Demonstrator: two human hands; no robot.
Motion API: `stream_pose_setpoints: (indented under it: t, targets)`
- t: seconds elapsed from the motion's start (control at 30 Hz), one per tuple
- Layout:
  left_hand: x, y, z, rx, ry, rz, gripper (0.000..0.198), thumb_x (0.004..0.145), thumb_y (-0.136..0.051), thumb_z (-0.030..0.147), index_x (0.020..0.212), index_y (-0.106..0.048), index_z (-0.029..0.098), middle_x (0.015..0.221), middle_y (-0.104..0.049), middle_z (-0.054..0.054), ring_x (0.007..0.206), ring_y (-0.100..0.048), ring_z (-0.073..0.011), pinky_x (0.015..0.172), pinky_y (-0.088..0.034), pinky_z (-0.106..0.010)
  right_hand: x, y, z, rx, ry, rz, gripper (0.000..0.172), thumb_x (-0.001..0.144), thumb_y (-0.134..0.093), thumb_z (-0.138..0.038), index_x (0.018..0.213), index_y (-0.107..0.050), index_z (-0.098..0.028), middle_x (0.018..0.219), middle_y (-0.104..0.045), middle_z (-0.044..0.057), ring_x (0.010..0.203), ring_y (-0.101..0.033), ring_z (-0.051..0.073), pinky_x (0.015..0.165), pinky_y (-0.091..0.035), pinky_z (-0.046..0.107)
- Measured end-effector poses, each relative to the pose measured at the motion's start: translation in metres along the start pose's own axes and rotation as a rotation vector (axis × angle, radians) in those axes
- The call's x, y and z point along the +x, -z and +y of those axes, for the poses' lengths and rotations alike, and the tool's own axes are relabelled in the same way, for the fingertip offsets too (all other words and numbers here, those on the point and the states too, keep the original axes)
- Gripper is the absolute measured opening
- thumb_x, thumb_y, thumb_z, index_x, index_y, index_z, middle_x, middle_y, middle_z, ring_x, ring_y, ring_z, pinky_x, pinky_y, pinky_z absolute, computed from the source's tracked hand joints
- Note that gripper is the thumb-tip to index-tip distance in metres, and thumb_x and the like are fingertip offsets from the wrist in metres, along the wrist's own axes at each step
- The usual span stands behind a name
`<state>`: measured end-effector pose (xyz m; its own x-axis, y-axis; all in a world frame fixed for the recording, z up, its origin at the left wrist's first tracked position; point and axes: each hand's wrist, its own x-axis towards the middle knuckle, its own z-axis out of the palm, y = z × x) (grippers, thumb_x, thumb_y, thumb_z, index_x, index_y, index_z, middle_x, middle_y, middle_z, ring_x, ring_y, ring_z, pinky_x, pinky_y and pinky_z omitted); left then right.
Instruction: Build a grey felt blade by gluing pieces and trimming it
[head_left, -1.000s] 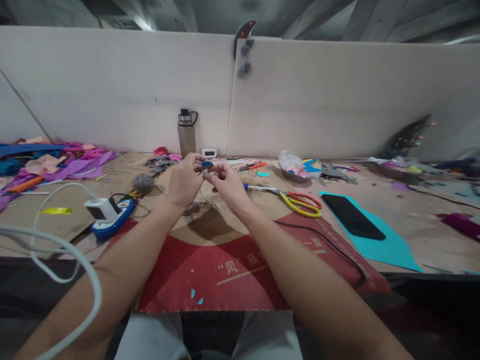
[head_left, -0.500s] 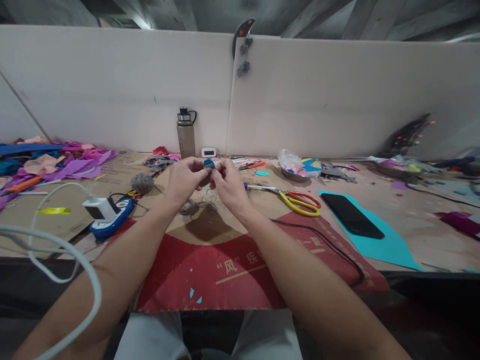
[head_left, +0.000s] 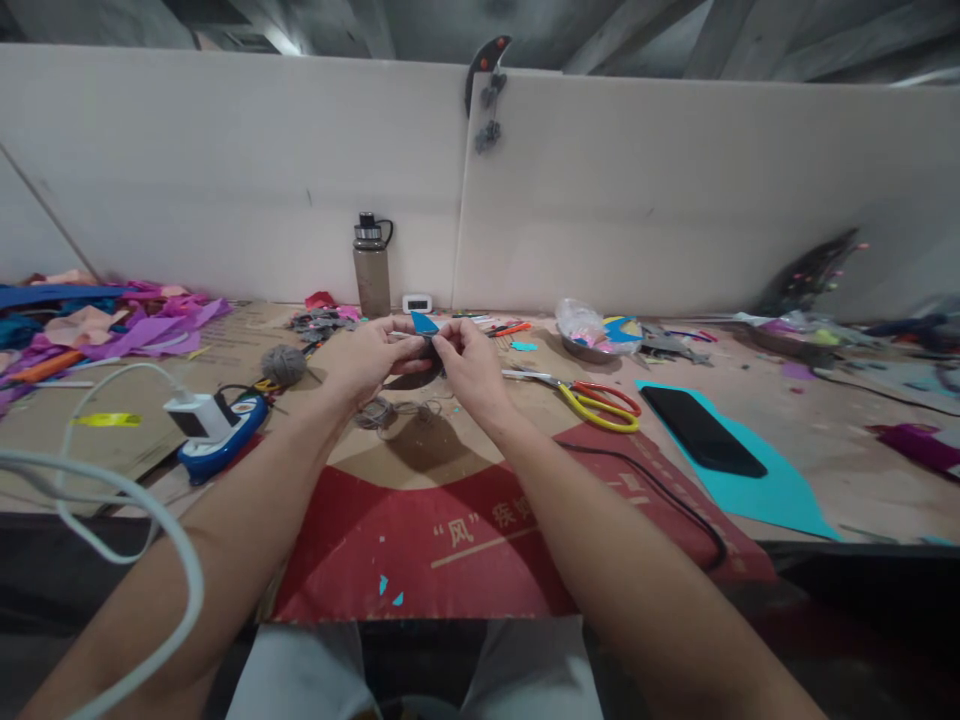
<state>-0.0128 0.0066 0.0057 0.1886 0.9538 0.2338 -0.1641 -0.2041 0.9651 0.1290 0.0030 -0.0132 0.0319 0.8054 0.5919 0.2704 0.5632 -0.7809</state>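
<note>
Close together above the cardboard, both hands pinch one small blue piece (head_left: 424, 323) with a pointed top, which looks like felt or paper. My left hand (head_left: 379, 355) has its thumb and fingers closed at the piece's left side. From the other side, my right hand (head_left: 471, 362) grips its lower edge with fingertips together. A dark curved piece (head_left: 412, 380) shows below the fingers; whether it joins the blue one I cannot tell. Underneath, loose grey yarn (head_left: 376, 413) lies on the cardboard (head_left: 405, 460).
Scissors (head_left: 600, 400) with red and yellow handles lie to the right, beside a black phone (head_left: 703, 430) on a turquoise sheet (head_left: 787, 500). On the left are a blue power strip (head_left: 225, 440), a white cable (head_left: 191, 570) and a yarn ball (head_left: 283, 365). A bottle (head_left: 372, 275) stands behind.
The blue piece now shows more of itself, with its point upward above the fingers. My right hand has shifted slightly right, and the dark curved piece has come into view below.
</note>
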Motion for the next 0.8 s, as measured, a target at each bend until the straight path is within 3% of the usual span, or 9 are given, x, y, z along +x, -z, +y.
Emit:
stream_pose_setpoints:
  t: [0.13,0.3,0.53,0.8]
  targets:
    - [0.001,0.001,-0.001,-0.006,-0.039,0.024,0.015,0.068,-0.071,0.021,0.079,-0.065,0.013,0.081,-0.067,-0.005,0.071,-0.064,-0.0136,0.07,-0.058,-0.031,0.0,0.001,0.0,0.027,-0.007,-0.002,0.006,0.079,-0.048,-0.025,0.075,-0.048,-0.02,0.07,-0.051,-0.003,0.063,-0.046,0.011,0.065,-0.036,0.026]
    - [0.006,0.006,-0.003,0.011,-0.125,0.158,0.013,0.068,-0.071,0.018,0.074,-0.062,0.012,0.072,-0.063,-0.003,0.066,-0.062,-0.0119,0.069,-0.058,-0.033,-0.001,0.001,0.003,0.018,-0.001,-0.033,0.009,0.081,-0.048,-0.028,0.076,-0.047,-0.02,0.07,-0.051,-0.003,0.064,-0.046,0.011,0.065,-0.036,0.025]
    - [0.019,0.032,-0.002,-0.037,-0.225,0.37,0.012,0.069,-0.069,0.017,0.072,-0.059,0.011,0.063,-0.057,0.0,0.057,-0.058,-0.0085,0.064,-0.059,-0.029,-0.002,0.004,0.001,-0.016,-0.052,-0.155,0.021,0.083,-0.047,-0.033,0.074,-0.058,-0.017,0.062,-0.045,-0.004,0.061,-0.041,0.01,0.06,-0.032,0.025]
    - [0.036,0.059,-0.012,-0.03,-0.371,0.589,0.01,0.071,-0.067,0.019,0.074,-0.059,0.014,0.064,-0.06,0.0,0.059,-0.061,-0.0086,0.066,-0.058,-0.025,-0.005,0.018,-0.022,0.271,-0.191,-0.235,0.021,0.081,-0.053,-0.04,0.078,-0.058,-0.02,0.054,-0.03,-0.008,0.046,-0.026,0.007,0.044,-0.023,0.021]
